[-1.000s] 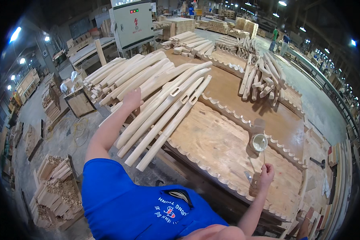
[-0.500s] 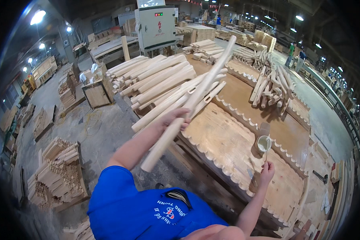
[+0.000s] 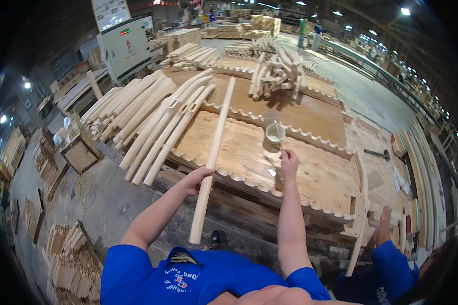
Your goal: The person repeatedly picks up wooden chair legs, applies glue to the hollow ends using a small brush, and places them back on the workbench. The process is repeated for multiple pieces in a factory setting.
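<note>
My left hand (image 3: 197, 181) is wrapped around a long, pale wooden pole (image 3: 219, 134) near its lower part. The pole crosses over the scalloped edge of the wooden rack (image 3: 249, 147), its near end hanging out past the edge towards me; whether it touches the notches I cannot tell. In my right hand (image 3: 289, 163) the fingers are closed on a thin stick (image 3: 282, 146) that reaches into a pale cup (image 3: 275, 132). The cup holds a whitish substance and stands on the rack. The stick's dipped end is hidden in the cup.
Curved wooden pieces (image 3: 152, 127) are piled at the left, and another heap (image 3: 277, 71) lies at the far side. A hammer (image 3: 377, 154) rests at the right. A co-worker's hand (image 3: 384, 217) with a blue sleeve is at the lower right, near a curved wooden piece (image 3: 361, 203).
The view has swung to the right. The pole has come down from a raised slant to a lower position over the rack's near edge. My right hand stays at the cup with the stick.
</note>
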Demonstrator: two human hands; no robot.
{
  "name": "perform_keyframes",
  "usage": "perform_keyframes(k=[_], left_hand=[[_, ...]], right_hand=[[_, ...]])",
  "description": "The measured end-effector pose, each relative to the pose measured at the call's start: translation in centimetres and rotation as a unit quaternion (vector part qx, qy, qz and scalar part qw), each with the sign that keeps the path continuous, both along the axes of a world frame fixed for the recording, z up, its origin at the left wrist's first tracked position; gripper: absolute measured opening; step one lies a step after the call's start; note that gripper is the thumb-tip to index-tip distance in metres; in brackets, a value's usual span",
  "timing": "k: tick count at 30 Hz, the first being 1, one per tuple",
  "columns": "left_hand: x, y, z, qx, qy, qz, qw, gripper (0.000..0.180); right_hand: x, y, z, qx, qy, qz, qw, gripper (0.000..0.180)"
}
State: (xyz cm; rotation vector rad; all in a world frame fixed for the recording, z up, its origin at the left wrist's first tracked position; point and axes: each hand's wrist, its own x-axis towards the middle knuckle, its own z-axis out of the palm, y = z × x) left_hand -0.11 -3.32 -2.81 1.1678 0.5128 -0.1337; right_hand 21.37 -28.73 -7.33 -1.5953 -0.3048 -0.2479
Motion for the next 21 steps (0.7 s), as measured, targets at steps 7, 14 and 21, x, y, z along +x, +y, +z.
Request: perform_keyframes(k=[7, 14, 21], left_hand=[[-1.8, -4.3, -0.6, 0.203, -0.067, 0.056, 0.975, 0.037], [-4.0, -5.3, -2.1, -0.044, -0.189, 0.008, 0.981, 0.039], [-4.8, -7.6, -6.1, -0.172, -0.195, -0.124, 0.958, 0.049]], right_hand=[[1.5, -1.2, -1.1, 0.042, 0.039, 0.003, 0.998, 0.013], [0.8, 0.1, -0.7, 0.020, -0.030, 0.000, 0.999, 0.015], [1.2, -1.0, -0.4, 0.002, 0.065, 0.037, 0.997, 0.023]])
